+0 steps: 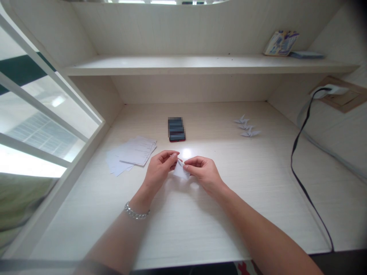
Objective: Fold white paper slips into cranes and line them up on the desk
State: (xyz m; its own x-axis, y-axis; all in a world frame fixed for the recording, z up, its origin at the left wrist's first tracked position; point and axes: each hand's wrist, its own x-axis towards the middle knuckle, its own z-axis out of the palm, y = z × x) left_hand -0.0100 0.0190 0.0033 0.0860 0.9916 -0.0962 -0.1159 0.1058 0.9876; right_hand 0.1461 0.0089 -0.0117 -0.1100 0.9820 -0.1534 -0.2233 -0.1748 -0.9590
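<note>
A small piece of folded white paper [181, 172] is held up over the middle of the desk between both hands. My left hand [162, 166] pinches its upper left side with thumb and fingers. On the other side, my right hand [205, 172] grips the right edge between thumb and forefinger. The exact folds are partly covered by the fingers. Left of my left hand lies a spread stack of white paper sheets [139, 151]. Several folded paper cranes [250, 132] sit in a loose row at the back right.
A phone [177, 129] lies behind my hands. Along the right side a black cable [298, 179] runs from a wall socket [344, 93] down to the front edge. The shelf [177, 63] above carries a small box [281, 43]. A barred window frame [43, 88] borders the left.
</note>
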